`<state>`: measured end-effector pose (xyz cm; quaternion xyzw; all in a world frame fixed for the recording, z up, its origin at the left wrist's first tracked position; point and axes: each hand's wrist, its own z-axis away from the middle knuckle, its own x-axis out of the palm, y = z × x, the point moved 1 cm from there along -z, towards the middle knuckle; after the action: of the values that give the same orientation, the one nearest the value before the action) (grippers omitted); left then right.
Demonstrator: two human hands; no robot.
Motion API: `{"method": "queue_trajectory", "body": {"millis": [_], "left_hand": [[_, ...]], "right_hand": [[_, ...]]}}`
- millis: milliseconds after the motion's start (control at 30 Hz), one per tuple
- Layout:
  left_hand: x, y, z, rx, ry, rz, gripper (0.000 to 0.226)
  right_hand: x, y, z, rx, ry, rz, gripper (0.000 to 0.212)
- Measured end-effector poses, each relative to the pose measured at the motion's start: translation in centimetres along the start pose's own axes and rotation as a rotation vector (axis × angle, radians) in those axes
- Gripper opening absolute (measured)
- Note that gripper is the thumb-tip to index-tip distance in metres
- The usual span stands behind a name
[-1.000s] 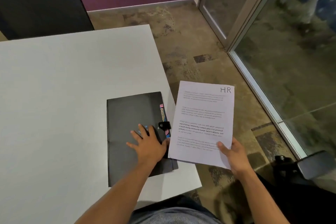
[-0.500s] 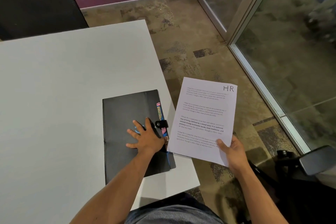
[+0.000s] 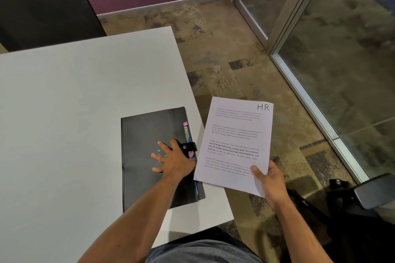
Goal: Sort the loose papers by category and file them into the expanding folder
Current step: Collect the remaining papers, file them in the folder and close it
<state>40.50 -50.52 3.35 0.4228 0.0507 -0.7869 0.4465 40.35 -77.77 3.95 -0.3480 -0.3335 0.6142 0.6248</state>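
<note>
- Near the table's right front corner lies the black expanding folder (image 3: 149, 156), flat and closed, long axis running away from the person, opening edge with the snap strap (image 3: 188, 146) facing right.
- Left hand (image 3: 173, 161) rests flat on the folder cover, fingers spread and nearly straight, pointing left and away; thumb side next to the strap. Gripping nothing, just pressing the cover down.
- Right hand (image 3: 270, 181) holds the HR sheet (image 3: 235, 145) by its near right corner, thumb on top and fingers curled underneath.
- HR sheet hangs in the air off the table's right edge, above the carpet, just right of the folder; its lower left corner overlaps the folder's right edge. Long axis roughly parallel to the folder's, tilted slightly right.
- Key relation: the folder opening lies directly left of the sheet, so the sheet goes in sideways, leftward. Left hand is nearest the strap, so unsnapping likely falls to it.
- Strap looks fastened, so the folder probably has to be opened first.
- Sheet: white, printed paragraphs, one bolded, "HR" handwritten at top right. May be several sheets; cannot tell.
- Pink and blue tabs (image 3: 186, 132) peek out along the folder's right edge; labels unreadable.
- White table (image 3: 74, 102), no other loose papers in view.
</note>
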Motion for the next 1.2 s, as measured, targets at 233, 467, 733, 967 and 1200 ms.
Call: {"method": "queue_trajectory", "body": {"millis": [233,467,733,967,1200], "left_hand": [[-2.8,-1.0,1.1,0.167,0.017,0.17,0.087],[-7.0,-0.7,3.8,0.294,0.071,0.24,0.082],[-12.5,-3.0,7.0,0.371,0.153,0.284,0.03],[-15.0,-5.9,8.1,0.263,0.371,0.205,0.043],[-16.1,-7.1,10.8,0.216,0.372,0.285,0.016]], "right_hand": [[0.4,-0.8,-0.2,-0.009,0.003,-0.05,0.032],[1.5,-2.8,0.1,-0.056,-0.063,-0.06,0.048],[3.6,-5.9,-0.1,-0.101,-0.042,-0.063,0.032],[6.9,-9.7,1.7,-0.216,-0.134,-0.084,0.028],[9.4,-11.6,2.3,-0.308,-0.168,0.006,0.028]]}}
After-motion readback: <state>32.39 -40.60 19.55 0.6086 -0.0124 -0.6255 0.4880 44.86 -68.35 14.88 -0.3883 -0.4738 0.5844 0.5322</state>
